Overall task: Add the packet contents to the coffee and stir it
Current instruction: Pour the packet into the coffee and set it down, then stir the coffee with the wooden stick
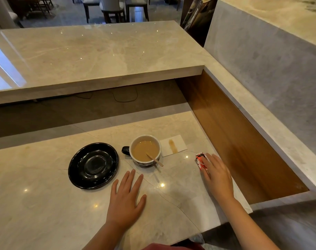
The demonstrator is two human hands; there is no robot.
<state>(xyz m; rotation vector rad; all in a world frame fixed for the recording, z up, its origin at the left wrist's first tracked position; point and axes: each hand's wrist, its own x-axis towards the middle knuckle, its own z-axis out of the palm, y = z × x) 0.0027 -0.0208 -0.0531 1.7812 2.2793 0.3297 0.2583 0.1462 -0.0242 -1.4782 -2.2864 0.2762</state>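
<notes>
Nearest the camera, the left hand (125, 197) lies palm down on the pale polished marble counter (45, 204), fingers straight and slightly fanned, holding nothing. To its right, the right hand (217, 175) reaches forward and rests flat over a small red, white and black printed paper packet (200, 160) that lies on the counter near its right edge; the fingers are extended side by side on top of it, pressing rather than pinching. Beyond the left hand sits an empty glossy black round saucer (93, 166). Just to the right of it stands a white-lined ceramic cup with a dark handle (145, 150), filled with light brown milky coffee, a thin wooden stir stick (154, 159) leaning in it over the near rim. Just behind the cup, on its right, lies a white paper napkin (179, 147) bearing a brown streak.
</notes>
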